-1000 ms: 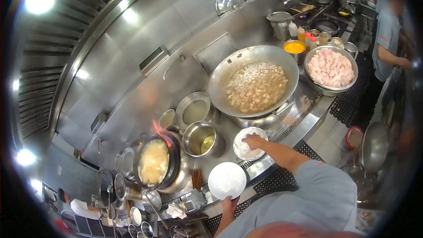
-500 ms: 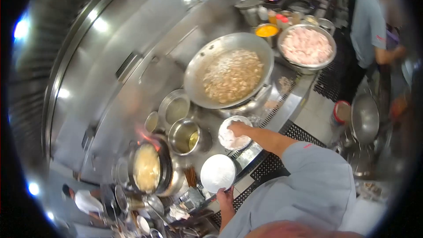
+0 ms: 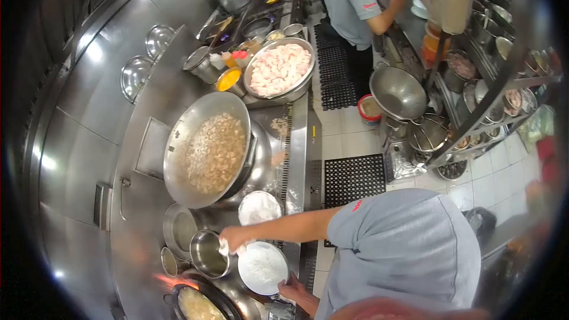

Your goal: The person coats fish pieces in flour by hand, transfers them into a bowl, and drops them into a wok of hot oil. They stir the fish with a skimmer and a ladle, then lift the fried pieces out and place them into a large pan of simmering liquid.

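My right hand (image 3: 235, 237) is closed around a handful of white powder, with white showing at its fingers. It hangs between a steel pot (image 3: 208, 256) and a white bowl (image 3: 262, 268) with white powder in it. My left hand (image 3: 294, 292) grips the near rim of that bowl. Beyond my right forearm stands a second white tub (image 3: 259, 206) heaped with white powder. A large wok (image 3: 176, 136) holds many browned pieces dusted with white. In a smaller wok (image 3: 201, 303) at the bottom, pale yellow food sits in bubbling liquid.
Flames (image 3: 175, 280) lick up beside the smaller wok. A steel bowl of raw pale meat (image 3: 278, 70) stands at the back, near an orange-yellow container (image 3: 229, 80). A co-worker (image 3: 351, 9) stands at the far counter. Black mats (image 3: 355, 179) lie on the tiled floor.
My right hand has come out of the powder tub and moved toward the steel pot and the white bowl. My left hand still holds the bowl. The view has turned to the right.
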A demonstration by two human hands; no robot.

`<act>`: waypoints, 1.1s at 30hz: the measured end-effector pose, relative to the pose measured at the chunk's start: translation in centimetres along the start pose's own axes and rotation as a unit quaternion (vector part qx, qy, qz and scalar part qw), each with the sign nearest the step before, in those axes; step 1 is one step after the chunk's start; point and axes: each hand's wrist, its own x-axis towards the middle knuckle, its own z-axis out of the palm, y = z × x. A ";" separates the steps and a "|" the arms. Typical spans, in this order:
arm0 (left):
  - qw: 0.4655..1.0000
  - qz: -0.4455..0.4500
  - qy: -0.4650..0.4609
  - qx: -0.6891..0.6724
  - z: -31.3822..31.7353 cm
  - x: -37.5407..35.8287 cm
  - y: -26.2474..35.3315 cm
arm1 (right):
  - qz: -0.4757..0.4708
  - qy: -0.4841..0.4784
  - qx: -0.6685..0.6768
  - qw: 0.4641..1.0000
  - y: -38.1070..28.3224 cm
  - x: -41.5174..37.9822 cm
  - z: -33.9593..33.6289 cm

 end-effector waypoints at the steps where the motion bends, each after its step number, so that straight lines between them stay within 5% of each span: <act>1: 0.999 -0.008 -0.031 -0.017 0.3 -0.1 -0.1 | -0.012 -0.004 0.016 1.000 -0.5 -0.9 1.8; 3: 0.999 0.013 -0.041 -0.021 3.6 -3.4 0.8 | -0.012 -0.027 -0.043 0.999 3.6 0.5 7.8; 6: 0.998 0.021 -0.054 -0.004 1.0 -0.2 0.0 | -0.003 -0.101 -0.330 0.939 1.4 -5.5 10.5; 7: 0.997 0.038 -0.068 -0.005 -1.4 2.6 -1.2 | -0.005 -0.128 -0.341 0.931 2.6 -6.0 11.2; 10: 0.992 0.029 0.005 0.123 9.7 -9.9 4.0 | -0.004 -0.093 -0.310 0.946 9.5 -6.1 8.0; 12: 0.999 0.028 -0.046 -0.002 2.8 -5.9 0.6 | 0.024 -0.077 -0.284 0.955 12.2 -4.2 2.6; 15: 0.999 0.026 -0.014 -0.032 3.4 -7.2 0.4 | 0.071 -0.021 -0.256 0.964 11.8 -1.0 -8.0; 17: 0.999 0.046 0.022 -0.015 5.2 -9.3 0.1 | 0.087 -0.036 -0.428 0.899 8.6 -2.1 -10.9; 19: 0.998 0.043 0.056 -0.003 6.5 -9.7 -0.5 | 0.075 -0.056 -0.427 0.900 10.7 -1.9 -11.6; 22: 0.996 0.036 0.074 -0.025 5.7 -9.2 -2.5 | 0.138 -0.215 -0.520 0.815 14.6 0.2 -10.7; 25: 0.992 0.033 0.124 -0.018 7.3 -9.6 -3.6 | 0.007 -0.133 -0.419 0.898 11.7 -0.4 -10.1; 33: 0.980 0.018 0.187 -0.069 7.4 -8.3 -6.5 | 0.095 -0.161 -0.431 0.883 11.9 0.6 -9.8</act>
